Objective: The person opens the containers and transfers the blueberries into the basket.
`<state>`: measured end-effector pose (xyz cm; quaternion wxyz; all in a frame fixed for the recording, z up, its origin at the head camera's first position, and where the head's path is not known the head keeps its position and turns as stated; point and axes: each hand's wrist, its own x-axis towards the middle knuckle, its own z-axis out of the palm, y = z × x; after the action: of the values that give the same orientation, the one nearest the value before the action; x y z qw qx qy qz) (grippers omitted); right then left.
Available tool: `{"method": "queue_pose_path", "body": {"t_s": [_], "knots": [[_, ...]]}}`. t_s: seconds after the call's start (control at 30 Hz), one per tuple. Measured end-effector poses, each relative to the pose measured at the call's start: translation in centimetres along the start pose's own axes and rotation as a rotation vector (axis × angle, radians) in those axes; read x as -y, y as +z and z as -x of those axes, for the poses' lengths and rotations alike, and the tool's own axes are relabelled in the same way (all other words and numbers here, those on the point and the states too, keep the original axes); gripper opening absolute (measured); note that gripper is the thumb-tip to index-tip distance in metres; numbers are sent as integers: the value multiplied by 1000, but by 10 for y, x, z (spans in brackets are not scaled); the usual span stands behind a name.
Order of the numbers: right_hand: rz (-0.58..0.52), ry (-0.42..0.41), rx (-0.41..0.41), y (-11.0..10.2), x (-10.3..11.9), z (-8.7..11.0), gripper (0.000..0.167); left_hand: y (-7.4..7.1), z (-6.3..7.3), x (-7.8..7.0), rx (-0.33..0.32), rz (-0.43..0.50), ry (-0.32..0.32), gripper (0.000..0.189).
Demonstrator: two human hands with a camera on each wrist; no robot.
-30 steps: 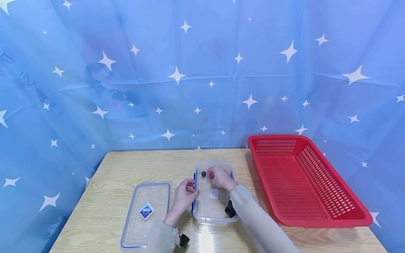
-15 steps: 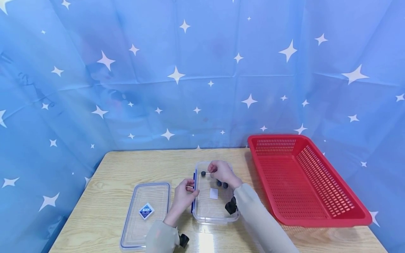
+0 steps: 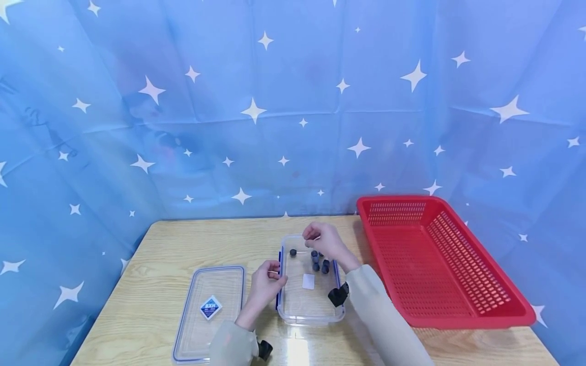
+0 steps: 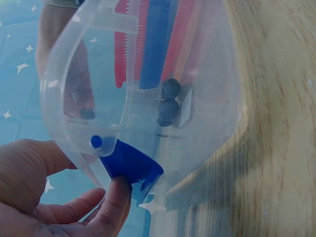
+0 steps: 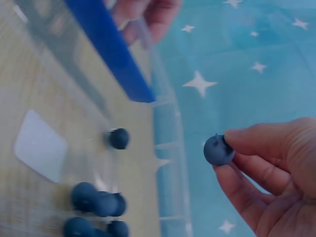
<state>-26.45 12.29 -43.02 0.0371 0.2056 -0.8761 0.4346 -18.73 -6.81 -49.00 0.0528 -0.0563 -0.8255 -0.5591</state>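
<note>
A wood-grain desk (image 3: 197, 244) is carrying a clear box (image 3: 304, 307); a blue-edged lid (image 3: 210, 326) is lying left of the box, and a red basket (image 3: 421, 264) is standing to the box's right.

Lid (image 3: 217, 284) on the left of the table (image 3: 142, 290), box (image 3: 311, 321) in the middle, basket (image 3: 423, 269) over on the right, curtain (image 3: 206, 122) hanging behind them all! Left hand (image 3: 266, 281) sits between lid and box, by the box's left side. Inside, one lone berry (image 3: 293, 252) lies far left, a berry cluster (image 5: 100, 201) to its right, a label (image 3: 309, 281) nearer the front. Right hand (image 3: 326, 243) is at the far end, a held berry (image 5: 218, 150) between its fingertips.
</note>
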Motion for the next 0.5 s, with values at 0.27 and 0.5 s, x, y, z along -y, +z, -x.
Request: {"method": "queue_pose_path", "body": {"t_s": [0.27, 0.5], "knots": [[-6, 62, -68, -30, 21, 4, 9, 1, 0, -1, 11, 4, -20, 33], [0, 66, -137, -58, 31, 7, 11, 1, 1, -1, 4, 2, -17, 32]]}}
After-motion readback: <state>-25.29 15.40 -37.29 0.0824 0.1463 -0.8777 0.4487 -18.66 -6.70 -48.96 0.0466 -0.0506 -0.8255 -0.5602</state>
